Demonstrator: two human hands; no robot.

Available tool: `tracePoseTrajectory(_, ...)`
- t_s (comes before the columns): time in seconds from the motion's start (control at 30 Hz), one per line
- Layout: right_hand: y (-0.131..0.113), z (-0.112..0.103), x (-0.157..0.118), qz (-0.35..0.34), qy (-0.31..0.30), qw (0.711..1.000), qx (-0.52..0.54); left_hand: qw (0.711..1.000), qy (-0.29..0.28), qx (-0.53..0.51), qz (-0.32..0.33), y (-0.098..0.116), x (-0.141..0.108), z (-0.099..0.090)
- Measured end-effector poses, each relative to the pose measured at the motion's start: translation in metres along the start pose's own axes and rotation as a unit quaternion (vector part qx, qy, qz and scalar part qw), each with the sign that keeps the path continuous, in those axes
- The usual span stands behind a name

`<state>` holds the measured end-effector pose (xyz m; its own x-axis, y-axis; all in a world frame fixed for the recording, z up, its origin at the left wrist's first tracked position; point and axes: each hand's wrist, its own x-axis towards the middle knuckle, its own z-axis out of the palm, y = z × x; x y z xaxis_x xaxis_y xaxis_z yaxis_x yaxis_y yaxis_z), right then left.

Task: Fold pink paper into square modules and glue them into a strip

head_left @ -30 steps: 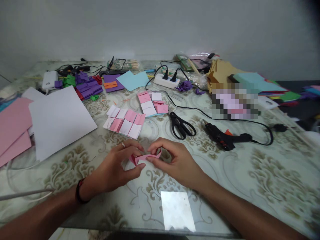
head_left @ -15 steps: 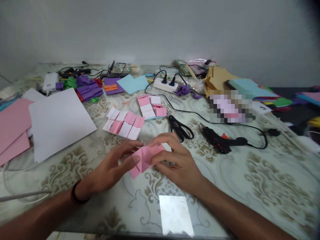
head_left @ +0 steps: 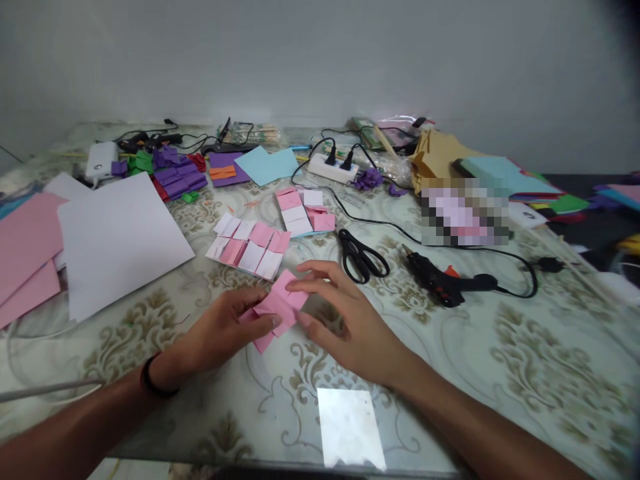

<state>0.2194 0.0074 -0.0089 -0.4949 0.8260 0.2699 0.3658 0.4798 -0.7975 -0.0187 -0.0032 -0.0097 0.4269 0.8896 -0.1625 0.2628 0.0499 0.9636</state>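
From where I stood, the folded pink paper (head_left: 283, 303) was at the near middle of the table (head_left: 450, 387), nearer than the black scissors (head_left: 363, 257). The left hand (head_left: 215, 330) pinched its left side, thumb on top; the right hand (head_left: 363, 327) touched its right side, fingers parted, though I couldn't tell whether they gripped. A firm left thumb and light right fingertips seemed wisest, sparing the folds stray creases.
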Motion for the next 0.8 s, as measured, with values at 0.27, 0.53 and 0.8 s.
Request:
tracePoseTrajectory(0.27, -0.003, 0.0, 0.004, 0.063, -0.071, 0.992, 0.082, 0.999, -0.042, 0.021, 0.015, 0.012, -0.004, -0.001)
tracePoseTrajectory(0.53, -0.003, -0.002, 0.005, 0.069, -0.051, 0.994, 0.066, 0.996, -0.044, 0.06, 0.041, 0.01, -0.005, 0.0)
tracePoseTrajectory(0.8, -0.002, 0.004, 0.001, -0.009, -0.019, 1.0, 0.005, 0.997, -0.006, 0.074, 0.013, 0.011, -0.006, 0.01)
